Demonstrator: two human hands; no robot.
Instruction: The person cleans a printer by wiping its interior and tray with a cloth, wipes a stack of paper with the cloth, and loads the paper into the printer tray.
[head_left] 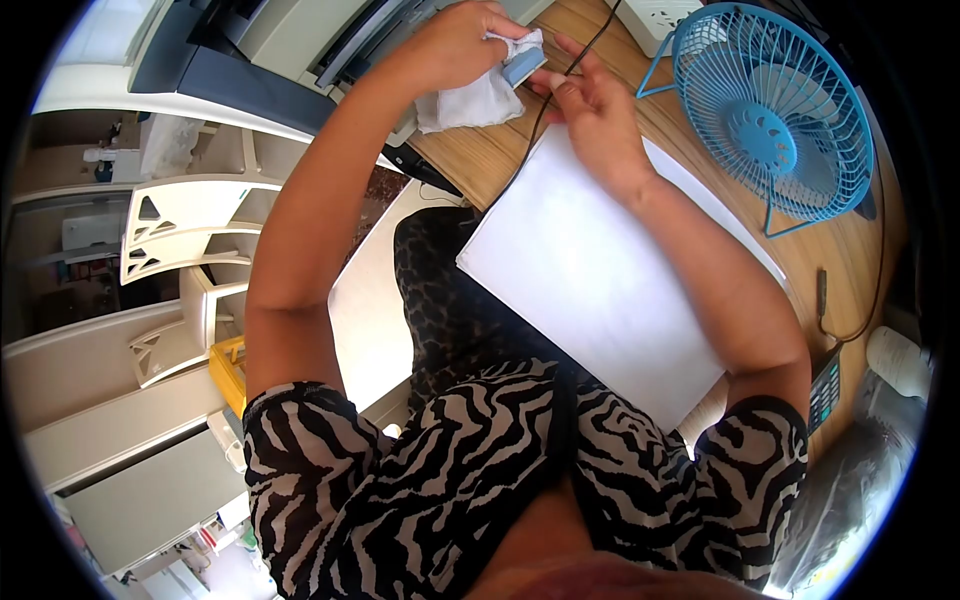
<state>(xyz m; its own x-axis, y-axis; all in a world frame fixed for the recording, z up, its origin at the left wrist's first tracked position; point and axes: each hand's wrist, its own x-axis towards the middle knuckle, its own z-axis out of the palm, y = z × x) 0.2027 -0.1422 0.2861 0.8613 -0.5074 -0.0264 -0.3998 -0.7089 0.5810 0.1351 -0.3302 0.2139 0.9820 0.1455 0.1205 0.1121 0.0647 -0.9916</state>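
My left hand (475, 42) is closed on a bunched white cloth (470, 106) and a small light-blue block (523, 66) with a white edge. The cloth hangs down over the wooden desk. Close to the block, on its right, my right hand (602, 120) has its thumb and a finger bent together at a thin black cable (541, 117), while another finger points upward. The cable runs across these fingers and down the side of a stack of large white paper (600, 260). My right wrist is over the paper.
A blue wire fan (765, 135) stands on the wooden desk (800, 245) at the right, by a white box (650, 18). A grey machine (290, 45) is at the upper left. A calculator (824, 390) and plastic wrap (860, 480) are at the lower right, white shelving (190, 215) at the left.
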